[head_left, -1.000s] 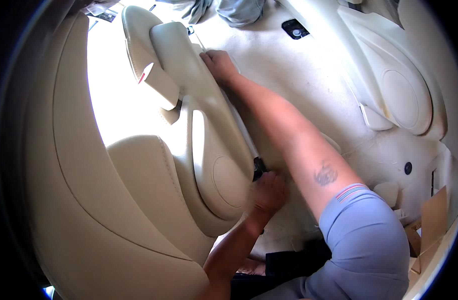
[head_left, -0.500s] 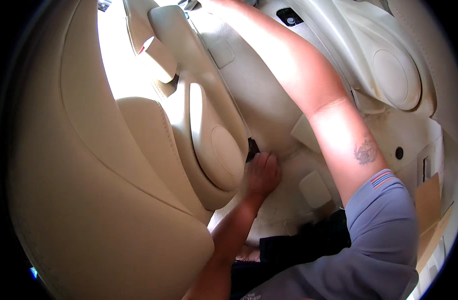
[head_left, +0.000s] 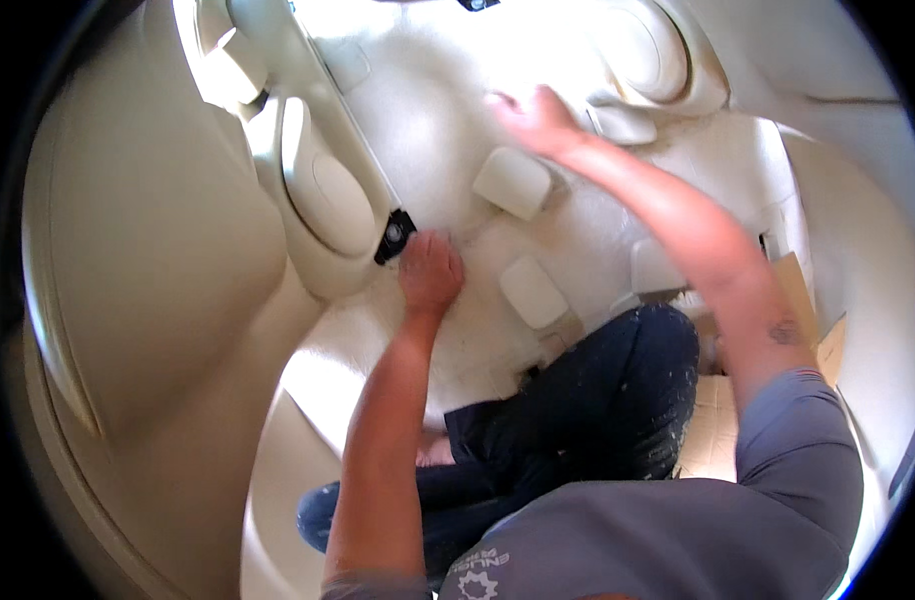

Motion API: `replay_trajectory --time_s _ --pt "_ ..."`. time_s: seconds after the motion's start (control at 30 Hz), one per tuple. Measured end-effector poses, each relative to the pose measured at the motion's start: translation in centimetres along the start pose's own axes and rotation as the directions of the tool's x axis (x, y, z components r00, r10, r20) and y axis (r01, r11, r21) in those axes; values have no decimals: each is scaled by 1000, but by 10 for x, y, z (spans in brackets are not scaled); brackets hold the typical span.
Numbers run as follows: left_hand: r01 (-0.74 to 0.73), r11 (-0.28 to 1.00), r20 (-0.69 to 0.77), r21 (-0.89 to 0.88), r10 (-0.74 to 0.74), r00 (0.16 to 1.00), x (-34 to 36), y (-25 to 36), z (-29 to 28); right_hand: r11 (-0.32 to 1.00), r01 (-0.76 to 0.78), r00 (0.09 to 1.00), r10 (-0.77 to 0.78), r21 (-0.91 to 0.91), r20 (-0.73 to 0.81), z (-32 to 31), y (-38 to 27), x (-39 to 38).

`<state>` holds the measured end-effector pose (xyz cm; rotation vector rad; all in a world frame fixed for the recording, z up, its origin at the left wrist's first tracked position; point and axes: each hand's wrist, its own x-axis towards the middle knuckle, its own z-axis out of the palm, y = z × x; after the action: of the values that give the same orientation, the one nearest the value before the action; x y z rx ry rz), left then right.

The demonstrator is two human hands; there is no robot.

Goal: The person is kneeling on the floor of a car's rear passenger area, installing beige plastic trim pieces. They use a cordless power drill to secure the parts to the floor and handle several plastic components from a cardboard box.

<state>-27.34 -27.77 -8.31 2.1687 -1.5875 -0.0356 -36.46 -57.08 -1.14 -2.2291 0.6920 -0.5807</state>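
My left hand (head_left: 431, 272) rests on the cream carpeted floor (head_left: 433, 150), knuckles up and fingers curled under. Beside its fingertips is a black bracket (head_left: 396, 236) with a round metal centre, at the foot of the cream seat base. What the curled fingers hold, if anything, is hidden. Farther off to the right, my right hand (head_left: 540, 124) is raised over the floor near a second seat base, smeared by motion. Whether it holds anything does not show.
A cream seat with a side cover (head_left: 323, 190) stands at left. Another seat's rounded cover (head_left: 646, 50) is at the far right. Pale floor pads (head_left: 534, 292) lie before my dark-trousered legs (head_left: 578, 410). Brown cardboard (head_left: 713, 425) sits by my right side.
My right hand has come back from the far edge into view. My left hand stays by the black bracket, which shows more fully. The view has shifted, showing my legs.
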Motion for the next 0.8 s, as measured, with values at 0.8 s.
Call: replay_trajectory --time_s 0.8 --pt "352 880 100 -317 -338 936 8 47 -18 864 292 955 -242 -409 171 -66 101 -138"
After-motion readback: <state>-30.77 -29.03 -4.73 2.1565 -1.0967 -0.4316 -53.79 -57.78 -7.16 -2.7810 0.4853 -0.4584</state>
